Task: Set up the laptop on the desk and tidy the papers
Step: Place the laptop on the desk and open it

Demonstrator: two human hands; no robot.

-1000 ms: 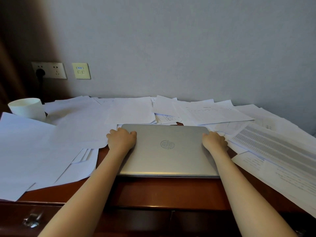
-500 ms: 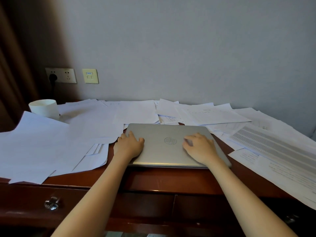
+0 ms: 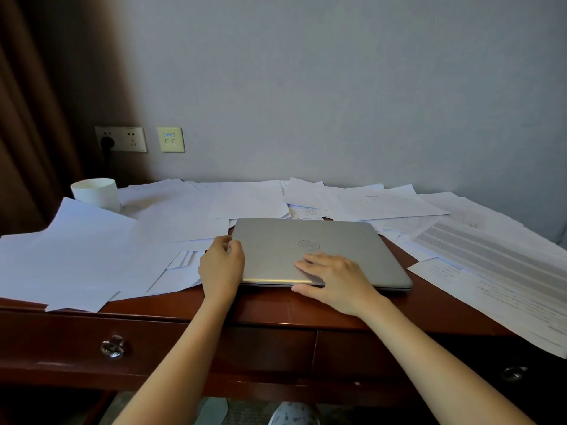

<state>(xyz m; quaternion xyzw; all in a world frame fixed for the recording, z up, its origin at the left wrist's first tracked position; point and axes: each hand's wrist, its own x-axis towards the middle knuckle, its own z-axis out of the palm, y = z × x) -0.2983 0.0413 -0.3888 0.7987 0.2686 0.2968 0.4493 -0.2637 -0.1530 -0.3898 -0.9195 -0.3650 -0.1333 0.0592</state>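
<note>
The laptop (image 3: 319, 250) lies closed and flat on the desk (image 3: 276, 308), near its front edge, under both my hands. My left hand (image 3: 221, 268) curls its fingers round the laptop's left side and grips it. My right hand (image 3: 334, 279) rests straight-fingered on the lid, thumb at the front lip. Recommended: steady the base with the left and raise the lid at its centre lip. Loose papers (image 3: 92, 250) crowd just beyond my fingertips and left of my left hand, and may foul the hinge. Printed sheets (image 3: 491, 262) lie right of my right hand. A white cup (image 3: 96, 193) stands far left.
</note>
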